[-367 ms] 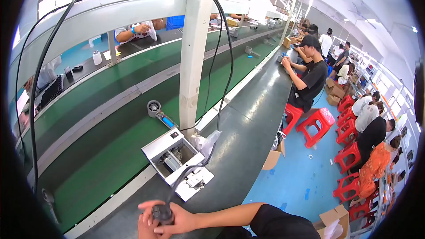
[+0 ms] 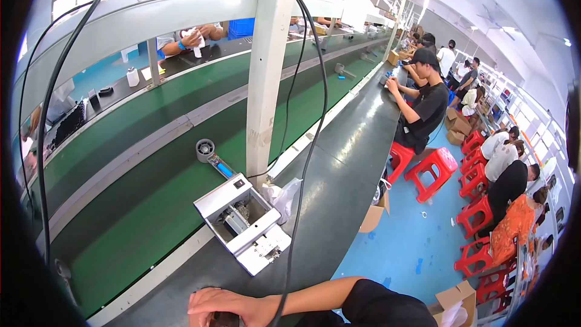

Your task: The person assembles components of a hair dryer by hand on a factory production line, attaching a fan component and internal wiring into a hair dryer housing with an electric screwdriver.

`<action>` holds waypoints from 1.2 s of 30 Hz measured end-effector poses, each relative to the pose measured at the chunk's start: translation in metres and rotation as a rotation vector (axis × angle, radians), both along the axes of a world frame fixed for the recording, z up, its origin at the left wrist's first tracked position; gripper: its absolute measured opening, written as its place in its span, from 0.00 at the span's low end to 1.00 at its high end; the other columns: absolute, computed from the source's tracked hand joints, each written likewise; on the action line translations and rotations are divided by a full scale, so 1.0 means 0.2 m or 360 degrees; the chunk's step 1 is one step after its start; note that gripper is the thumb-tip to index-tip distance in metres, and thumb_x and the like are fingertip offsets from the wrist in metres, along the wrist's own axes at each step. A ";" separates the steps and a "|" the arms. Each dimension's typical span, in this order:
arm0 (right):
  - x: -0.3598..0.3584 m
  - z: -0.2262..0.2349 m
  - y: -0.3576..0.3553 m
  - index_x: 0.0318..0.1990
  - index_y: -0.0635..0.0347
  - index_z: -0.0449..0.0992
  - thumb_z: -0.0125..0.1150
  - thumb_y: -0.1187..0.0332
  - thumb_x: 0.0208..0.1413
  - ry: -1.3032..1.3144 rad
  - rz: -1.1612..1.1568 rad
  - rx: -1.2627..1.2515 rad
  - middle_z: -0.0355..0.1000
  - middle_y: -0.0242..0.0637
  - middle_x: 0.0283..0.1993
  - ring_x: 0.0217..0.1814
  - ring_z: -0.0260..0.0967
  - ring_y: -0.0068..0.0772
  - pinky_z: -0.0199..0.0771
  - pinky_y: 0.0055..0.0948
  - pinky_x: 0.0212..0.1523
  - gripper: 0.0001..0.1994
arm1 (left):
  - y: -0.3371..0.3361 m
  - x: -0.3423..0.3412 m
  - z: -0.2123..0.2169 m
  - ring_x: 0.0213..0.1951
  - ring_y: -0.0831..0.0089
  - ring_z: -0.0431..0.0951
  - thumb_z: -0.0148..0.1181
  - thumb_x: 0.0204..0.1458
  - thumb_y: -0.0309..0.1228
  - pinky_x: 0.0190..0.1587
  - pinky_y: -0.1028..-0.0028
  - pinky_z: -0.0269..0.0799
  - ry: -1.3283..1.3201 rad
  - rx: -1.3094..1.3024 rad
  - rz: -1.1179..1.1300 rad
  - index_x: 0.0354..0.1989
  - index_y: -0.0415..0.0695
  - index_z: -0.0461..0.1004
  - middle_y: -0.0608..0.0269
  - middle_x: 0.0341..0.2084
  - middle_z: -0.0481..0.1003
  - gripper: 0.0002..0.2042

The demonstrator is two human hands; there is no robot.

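My right hand is at the lower edge, its fingers curled around a dark rounded corded tool. Most of that tool is cut off by the edge, so its kind does not show. A black cable hangs from the overhead rail and passes over my right wrist. My left hand cannot be made out. Beyond my right hand, a white open-topped metal box with a switch and a metal mechanism inside stands at the bench's edge. Beside it lies a crumpled clear plastic bag.
A grey fan-like part with a blue piece lies on the green conveyor belt. A white post rises behind the box. Along the dark bench sits a person in black. Red stools stand on the blue floor.
My right hand has turned over and dropped lower with the dark corded tool. The cable has swung right, off the white box. Across the belt, another person's hands have shifted with a white item.
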State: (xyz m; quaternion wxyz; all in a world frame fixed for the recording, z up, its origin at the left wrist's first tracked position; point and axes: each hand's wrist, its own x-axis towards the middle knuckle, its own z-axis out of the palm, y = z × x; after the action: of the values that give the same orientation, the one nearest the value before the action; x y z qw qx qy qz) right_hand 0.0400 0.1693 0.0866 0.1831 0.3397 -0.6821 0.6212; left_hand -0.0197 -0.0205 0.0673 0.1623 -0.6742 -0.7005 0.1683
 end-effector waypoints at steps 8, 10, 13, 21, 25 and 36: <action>0.03 -0.01 0.03 0.70 0.66 0.51 0.62 0.71 0.56 -0.0972 0.0241 -0.0649 0.65 0.38 0.56 0.58 0.64 0.28 0.61 0.31 0.63 0.36 | 0.11 0.08 0.04 0.46 0.40 0.69 0.66 0.47 0.38 0.50 0.47 0.64 -0.1780 0.0959 0.0421 0.38 0.38 0.73 0.42 0.41 0.72 0.17; 0.02 -0.02 0.03 0.70 0.67 0.53 0.63 0.70 0.56 -0.0968 0.0283 -0.0695 0.66 0.39 0.56 0.58 0.64 0.28 0.60 0.31 0.63 0.36 | 0.13 0.08 0.08 0.47 0.40 0.69 0.67 0.46 0.38 0.52 0.48 0.64 -0.1793 0.1014 0.0423 0.40 0.38 0.73 0.43 0.43 0.72 0.18; 0.06 -0.03 0.05 0.69 0.68 0.55 0.63 0.69 0.56 -0.0961 0.0292 -0.0210 0.65 0.39 0.57 0.57 0.64 0.29 0.59 0.31 0.64 0.35 | 0.07 0.10 0.03 0.49 0.42 0.70 0.67 0.45 0.37 0.55 0.49 0.64 -0.2080 0.0983 0.0574 0.44 0.38 0.73 0.44 0.44 0.74 0.20; 0.04 -0.03 0.00 0.67 0.68 0.58 0.63 0.69 0.57 -0.0583 0.0066 -0.0269 0.69 0.38 0.52 0.51 0.67 0.25 0.65 0.28 0.58 0.32 | 0.07 0.08 0.04 0.48 0.43 0.72 0.68 0.45 0.37 0.54 0.52 0.65 -0.2221 0.1093 0.0561 0.44 0.37 0.73 0.45 0.42 0.75 0.21; 0.04 -0.04 0.06 0.65 0.69 0.58 0.59 0.76 0.59 -0.0980 0.0194 -0.0699 0.71 0.36 0.47 0.51 0.69 0.23 0.69 0.29 0.55 0.27 | 0.12 0.02 0.06 0.46 0.56 0.76 0.70 0.45 0.47 0.45 0.62 0.67 -0.1848 0.0821 0.0496 0.58 0.37 0.66 0.56 0.43 0.76 0.36; 0.12 -0.11 0.11 0.69 0.59 0.55 0.62 0.86 0.51 -0.0822 0.0653 -0.0550 0.73 0.53 0.48 0.47 0.75 0.37 0.77 0.35 0.47 0.37 | 0.09 0.09 -0.09 0.56 0.58 0.71 0.64 0.50 0.34 0.56 0.62 0.63 -0.1990 0.1016 0.0362 0.54 0.46 0.72 0.57 0.52 0.73 0.22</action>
State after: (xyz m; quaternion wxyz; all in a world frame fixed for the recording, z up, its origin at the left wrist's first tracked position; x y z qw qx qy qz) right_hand 0.0649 0.1910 0.0654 -0.0687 0.2653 -0.5087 0.8162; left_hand -0.0014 -0.0031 0.0496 -0.0990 -0.4867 -0.7436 -0.4477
